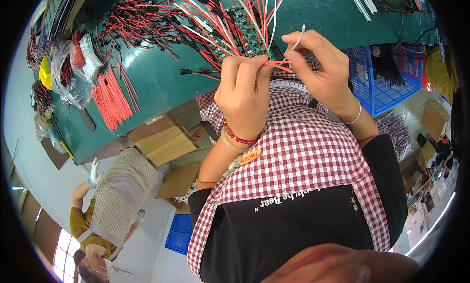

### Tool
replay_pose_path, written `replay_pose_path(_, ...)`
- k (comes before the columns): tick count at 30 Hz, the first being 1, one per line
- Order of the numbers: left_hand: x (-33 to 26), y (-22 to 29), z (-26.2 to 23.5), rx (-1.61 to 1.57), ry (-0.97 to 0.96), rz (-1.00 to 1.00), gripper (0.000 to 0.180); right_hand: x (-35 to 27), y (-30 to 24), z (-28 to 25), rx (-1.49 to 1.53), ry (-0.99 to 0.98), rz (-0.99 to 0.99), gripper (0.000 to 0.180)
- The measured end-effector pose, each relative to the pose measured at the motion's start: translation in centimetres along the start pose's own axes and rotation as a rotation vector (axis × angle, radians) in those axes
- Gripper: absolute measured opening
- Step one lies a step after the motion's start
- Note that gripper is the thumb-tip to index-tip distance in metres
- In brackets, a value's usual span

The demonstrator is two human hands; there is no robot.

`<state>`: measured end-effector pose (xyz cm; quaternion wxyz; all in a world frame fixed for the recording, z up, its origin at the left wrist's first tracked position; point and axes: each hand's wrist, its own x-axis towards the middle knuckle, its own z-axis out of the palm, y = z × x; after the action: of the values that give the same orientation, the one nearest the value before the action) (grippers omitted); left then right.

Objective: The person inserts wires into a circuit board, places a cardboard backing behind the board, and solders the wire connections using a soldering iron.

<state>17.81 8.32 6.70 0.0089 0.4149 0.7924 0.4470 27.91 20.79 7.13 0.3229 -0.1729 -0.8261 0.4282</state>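
Observation:
My left hand [242,92], with a red bead bracelet at the wrist, is closed in a pinch on red wires [278,64] whose ends stick out to the right. Close beside it, my right hand [320,70] is closed on a white wire [301,35], its tip pointing up past the thumb and forefinger. The red ends reach the right fingertips; whether these grip them too, I cannot tell. Just beyond the hands, small green circuit boards [252,35] lie on the green table, with red and white wires rising from them. Some black connectors lie among these wires.
At the left lie a bundle of red wires [111,99], a white wire bundle [89,56] and a clear plastic bag [73,82]. More red wires [139,18] are heaped at the back. A blue basket [368,84] stands right; a gloved co-worker [125,185] is at lower left.

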Motion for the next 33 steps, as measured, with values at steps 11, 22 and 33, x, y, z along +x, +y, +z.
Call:
replay_pose_path(11,-0.1,-0.1,0.9,-0.128,-0.011,-0.065,0.024,-0.6,0.6,1.0,0.083,-0.07,0.166,0.023)
replay_pose_path(22,2.6,-1.2,-6.3,-0.288,0.252,-0.315,0.009,0.0,1.2,1.0,-0.157,-0.12,0.058,0.014)
replay_pose_path(33,3.6,-24.6,-18.8,0.953,0.267,-0.778,0.024,1.1,-2.2,-3.6,0.07,-0.03,0.193,0.009)
